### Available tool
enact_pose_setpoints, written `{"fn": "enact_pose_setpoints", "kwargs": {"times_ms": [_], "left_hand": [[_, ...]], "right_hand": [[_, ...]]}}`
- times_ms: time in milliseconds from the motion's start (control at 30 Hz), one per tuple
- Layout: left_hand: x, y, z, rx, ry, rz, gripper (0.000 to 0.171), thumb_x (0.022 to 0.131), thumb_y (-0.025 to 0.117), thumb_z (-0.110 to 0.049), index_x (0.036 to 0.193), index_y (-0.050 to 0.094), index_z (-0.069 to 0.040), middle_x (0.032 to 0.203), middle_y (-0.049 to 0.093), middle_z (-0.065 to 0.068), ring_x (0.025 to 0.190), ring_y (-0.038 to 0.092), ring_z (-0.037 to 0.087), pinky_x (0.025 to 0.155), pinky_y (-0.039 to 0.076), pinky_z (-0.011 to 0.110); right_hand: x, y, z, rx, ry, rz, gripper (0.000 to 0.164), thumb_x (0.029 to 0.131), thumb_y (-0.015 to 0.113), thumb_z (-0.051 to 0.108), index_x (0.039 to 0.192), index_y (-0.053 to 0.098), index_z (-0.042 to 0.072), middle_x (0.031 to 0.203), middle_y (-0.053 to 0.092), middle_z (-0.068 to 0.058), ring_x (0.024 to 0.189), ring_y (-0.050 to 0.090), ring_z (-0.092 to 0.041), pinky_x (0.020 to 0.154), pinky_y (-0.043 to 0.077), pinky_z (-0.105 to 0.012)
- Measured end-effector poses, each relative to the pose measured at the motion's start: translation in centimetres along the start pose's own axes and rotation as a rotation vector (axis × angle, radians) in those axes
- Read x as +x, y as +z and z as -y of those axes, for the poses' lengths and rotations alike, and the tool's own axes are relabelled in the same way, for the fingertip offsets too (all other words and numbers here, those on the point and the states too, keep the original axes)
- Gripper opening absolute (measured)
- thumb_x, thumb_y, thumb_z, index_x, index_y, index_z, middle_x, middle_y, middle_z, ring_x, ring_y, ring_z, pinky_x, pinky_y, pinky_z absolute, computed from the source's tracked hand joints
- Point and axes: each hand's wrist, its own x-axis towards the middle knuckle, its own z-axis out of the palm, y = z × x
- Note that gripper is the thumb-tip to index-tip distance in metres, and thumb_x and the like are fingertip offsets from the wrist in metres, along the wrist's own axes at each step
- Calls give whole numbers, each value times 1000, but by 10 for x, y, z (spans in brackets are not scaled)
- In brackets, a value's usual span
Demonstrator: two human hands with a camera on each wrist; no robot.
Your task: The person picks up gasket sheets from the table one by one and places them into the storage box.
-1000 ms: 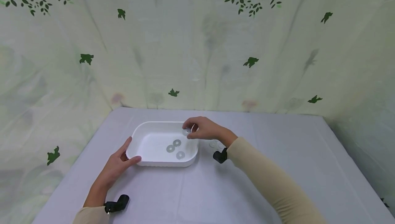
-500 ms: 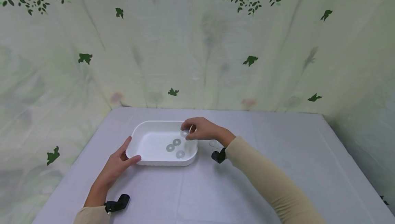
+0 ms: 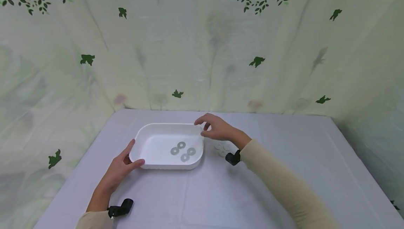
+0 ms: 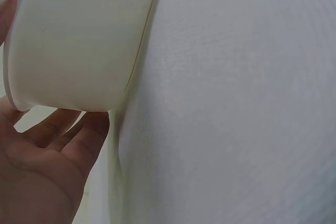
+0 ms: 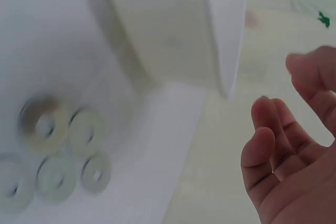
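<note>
A white rectangular tray [image 3: 154, 146] with rounded corners sits on the table, left of centre. My left hand [image 3: 118, 170] holds its left end, the thumb on the near rim; in the left wrist view the fingers [image 4: 86, 140] touch the outer wall. Several flat grey washers, one of them the right-hand washer [image 3: 191, 154], lie on the tray floor. My right hand [image 3: 217, 128] is over the tray's far right corner, fingers loosely bent and apart, holding nothing. More washers [image 5: 47, 182] lie on the table right of the tray, partly hidden by my right arm in the head view.
A pale cloth [image 3: 284, 173] covers the table. Behind it hangs a translucent curtain [image 3: 195, 53] printed with leaves, which also runs along both sides. Black wrist cameras sit on both wrists, the right camera [image 3: 233, 157] close to the loose washers.
My right hand has let go of a washer, which now lies on the tray floor with the others. The hand has moved up and right to the rim. My left hand stays put.
</note>
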Motion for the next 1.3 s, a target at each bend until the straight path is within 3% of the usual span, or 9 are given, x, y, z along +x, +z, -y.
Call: {"fn": "enact_pose_setpoints", "kwargs": {"times_ms": [100, 267, 367, 567, 700, 967, 1167, 1300], "left_hand": [[0, 0, 1, -2, 4, -2, 98, 89, 72, -43, 161, 7, -28, 161, 30, 23, 111, 49, 5, 81, 40, 6], [0, 1, 1, 14, -1, -9, 97, 89, 71, -45, 160, 7, -29, 150, 45, 23, 103, 49, 5, 80, 41, 10], [0, 1, 2, 13, -8, -8, 97, 89, 71, -45, 160, 7, -30, 151, 45, 22, 103, 47, 5, 81, 41, 11], [1, 2, 3, 28, -21, 0, 98, 89, 71, -47, 160, 6, -30, 154, 40, 23, 109, 47, 12, 81, 40, 10], [1, 1, 2, 24, -23, 5, 98, 89, 71, -47, 160, 5, -31, 158, 35, 24, 114, 47, 14, 81, 40, 9], [-1, 1, 2, -10, -12, 12, 97, 90, 70, -45, 160, 4, -32, 162, 25, 24, 135, 44, 29, 80, 36, 3], [0, 1, 1, 23, -12, -5, 97, 90, 70, -46, 160, 6, -30, 149, 46, 23, 107, 50, 11, 81, 41, 10], [0, 1, -1, 37, -7, -9, 97, 90, 70, -46, 160, 7, -29, 146, 49, 24, 101, 49, 6, 81, 41, 10]], "right_hand": [[-12, -10, -17, -40, 23, -29, 35, 95, 59, 10, 130, 62, 13, 132, 60, -9, 108, 63, -23, 87, 54, -34], [-27, -23, -50, -71, 62, -37, 33, 93, 55, 5, 125, 63, 8, 128, 61, -16, 107, 62, -27, 87, 52, -37], [-31, -26, -63, -70, 102, -28, 34, 93, 53, 4, 125, 64, 6, 128, 61, -17, 108, 61, -28, 89, 52, -38], [-34, -24, -69, -58, 179, 0, 34, 93, 54, 2, 124, 66, 9, 127, 65, -12, 110, 60, -26, 95, 51, -40], [-34, -21, -72, -42, 175, 8, 32, 93, 55, 1, 122, 67, 9, 125, 66, -11, 111, 60, -26, 96, 50, -40], [-31, -12, -82, -17, 197, 11, 30, 93, 57, 3, 119, 69, 10, 122, 66, -11, 110, 60, -27, 91, 51, -39], [-28, -5, -86, 11, 224, 29, 32, 90, 57, 4, 118, 69, 11, 121, 66, -11, 110, 60, -26, 94, 49, -40], [-27, -2, -87, 22, 248, 28, 32, 89, 58, 5, 119, 69, 12, 121, 66, -10, 110, 59, -25, 96, 49, -41]]}}
